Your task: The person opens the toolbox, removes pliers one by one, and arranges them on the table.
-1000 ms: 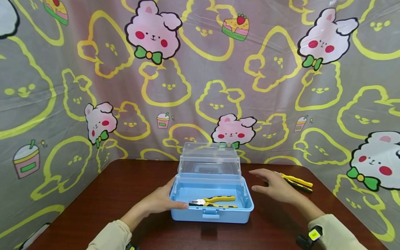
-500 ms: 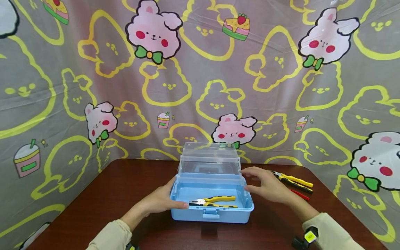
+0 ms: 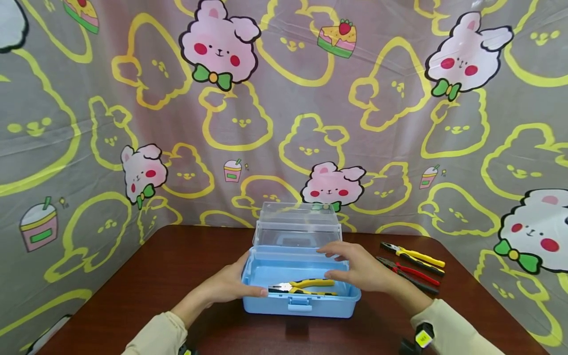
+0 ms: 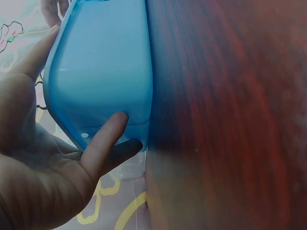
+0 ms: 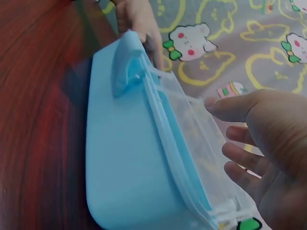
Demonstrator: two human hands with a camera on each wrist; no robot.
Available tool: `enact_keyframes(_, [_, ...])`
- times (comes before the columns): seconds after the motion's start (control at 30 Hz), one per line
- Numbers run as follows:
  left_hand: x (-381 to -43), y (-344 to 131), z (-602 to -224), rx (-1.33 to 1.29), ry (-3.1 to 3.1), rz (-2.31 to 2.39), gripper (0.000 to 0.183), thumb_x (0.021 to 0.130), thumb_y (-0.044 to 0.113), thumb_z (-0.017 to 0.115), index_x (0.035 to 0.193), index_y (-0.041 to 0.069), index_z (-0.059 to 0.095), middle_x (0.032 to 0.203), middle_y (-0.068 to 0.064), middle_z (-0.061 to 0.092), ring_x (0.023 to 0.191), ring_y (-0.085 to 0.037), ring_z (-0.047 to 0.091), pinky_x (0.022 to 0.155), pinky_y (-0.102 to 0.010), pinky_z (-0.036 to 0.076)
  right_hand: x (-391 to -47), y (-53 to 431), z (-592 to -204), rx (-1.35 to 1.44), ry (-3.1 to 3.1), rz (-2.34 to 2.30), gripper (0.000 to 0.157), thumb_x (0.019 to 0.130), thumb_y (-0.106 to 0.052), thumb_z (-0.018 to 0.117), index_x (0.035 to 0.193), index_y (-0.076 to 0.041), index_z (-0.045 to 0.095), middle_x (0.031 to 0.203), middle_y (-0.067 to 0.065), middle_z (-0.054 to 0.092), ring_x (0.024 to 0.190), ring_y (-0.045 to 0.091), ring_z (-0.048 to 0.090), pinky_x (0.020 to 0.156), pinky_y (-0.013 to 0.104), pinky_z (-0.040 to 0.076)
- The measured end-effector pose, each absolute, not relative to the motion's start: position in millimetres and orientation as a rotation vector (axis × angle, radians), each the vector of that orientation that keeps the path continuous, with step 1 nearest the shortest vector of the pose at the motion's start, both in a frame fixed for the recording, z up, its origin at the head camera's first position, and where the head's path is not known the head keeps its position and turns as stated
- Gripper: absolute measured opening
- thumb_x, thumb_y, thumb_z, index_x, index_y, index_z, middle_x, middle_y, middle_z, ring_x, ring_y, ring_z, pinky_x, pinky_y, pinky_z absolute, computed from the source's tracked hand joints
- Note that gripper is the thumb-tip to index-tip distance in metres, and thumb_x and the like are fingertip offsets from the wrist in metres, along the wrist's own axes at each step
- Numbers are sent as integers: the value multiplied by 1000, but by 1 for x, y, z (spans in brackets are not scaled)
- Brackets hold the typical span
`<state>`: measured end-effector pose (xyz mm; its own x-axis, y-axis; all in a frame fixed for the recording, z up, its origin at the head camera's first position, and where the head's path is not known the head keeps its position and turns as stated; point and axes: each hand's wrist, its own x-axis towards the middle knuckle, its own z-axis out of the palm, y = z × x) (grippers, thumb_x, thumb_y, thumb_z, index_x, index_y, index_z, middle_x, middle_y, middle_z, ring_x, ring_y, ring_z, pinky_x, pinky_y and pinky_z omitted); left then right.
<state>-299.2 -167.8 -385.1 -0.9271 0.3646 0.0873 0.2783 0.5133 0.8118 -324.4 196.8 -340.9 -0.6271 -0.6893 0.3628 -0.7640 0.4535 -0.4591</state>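
Note:
A light blue toolbox [image 3: 262, 306] stands on the table with its clear lid [image 3: 297, 234] raised at the back. Inside, near the front wall, lies a pair of combination pliers [image 3: 310, 283] with yellow and black handles. My left hand [image 3: 226, 283] grips the box's left end, thumb over the front rim; in the left wrist view its fingers bend around the blue end wall [image 4: 103, 72]. Above the right part of the box hovers my right hand [image 3: 361, 268], fingers loosely spread and holding nothing. In the right wrist view the same hand [image 5: 280, 139] is apart from the box.
On the dark red-brown table [image 3: 177, 256], right of the box, lie yellow-and-black pliers [image 3: 421, 256] and red-and-black pliers [image 3: 418, 273] side by side. A cartoon-printed curtain [image 3: 275, 98] encloses the table at the back and sides.
My right hand has moved left from beside the pliers on the table to over the toolbox, uncovering the red-handled pair. The left hand and the box have stayed put.

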Motion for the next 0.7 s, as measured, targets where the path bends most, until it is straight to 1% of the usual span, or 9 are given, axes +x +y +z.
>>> enact_keyframes(0.17, [-301, -168, -386, 562, 2647, 1400, 120, 80, 43, 90, 167, 15, 13, 151, -20, 47, 124, -34, 55, 101, -59, 44, -327, 183, -349, 1374, -2585, 939, 55, 96, -31, 78, 143, -7, 60, 137, 9, 63, 116, 27, 63, 93, 43, 54])
enact_keyframes(0.3, [-300, -169, -387, 566, 2644, 1410, 120, 80, 43, 90, 167, 15, 13, 150, -20, 49, 123, -34, 56, 101, -58, 45, -331, 172, -356, 1418, -2595, 922, 52, 96, -24, 78, 142, -6, 60, 138, 8, 62, 116, 27, 63, 93, 45, 54])
enact_keyframes(0.4, [-300, -169, -387, 568, 2645, 1409, 120, 80, 43, 90, 167, 14, 13, 149, -20, 50, 123, -34, 56, 100, -58, 45, -334, 163, -361, 1460, -2614, 920, 51, 96, -19, 78, 141, -5, 60, 138, 8, 62, 118, 31, 63, 94, 46, 54])
enact_keyframes(0.5, [-300, -169, -386, 575, 2636, 1411, 119, 81, 42, 90, 167, 14, 13, 148, -19, 50, 122, -34, 56, 99, -57, 46, -336, 155, -364, 1501, -2650, 896, 51, 96, -22, 78, 141, -6, 61, 138, 9, 63, 120, 31, 62, 95, 43, 53])
enact_keyframes(0.6, [-300, -168, -386, 583, 2622, 1415, 119, 82, 43, 89, 167, 14, 12, 148, -19, 50, 122, -34, 57, 98, -58, 47, -338, 149, -366, 1510, -2685, 863, 52, 95, -25, 79, 141, -7, 62, 138, 8, 63, 121, 29, 62, 95, 41, 53])
enact_keyframes(0.7, [-300, -168, -386, 582, 2616, 1417, 119, 82, 43, 89, 167, 14, 11, 149, -20, 49, 122, -35, 56, 98, -59, 47, -341, 144, -367, 1508, -2711, 837, 52, 94, -23, 80, 141, -7, 62, 138, 6, 63, 121, 26, 62, 96, 43, 53])
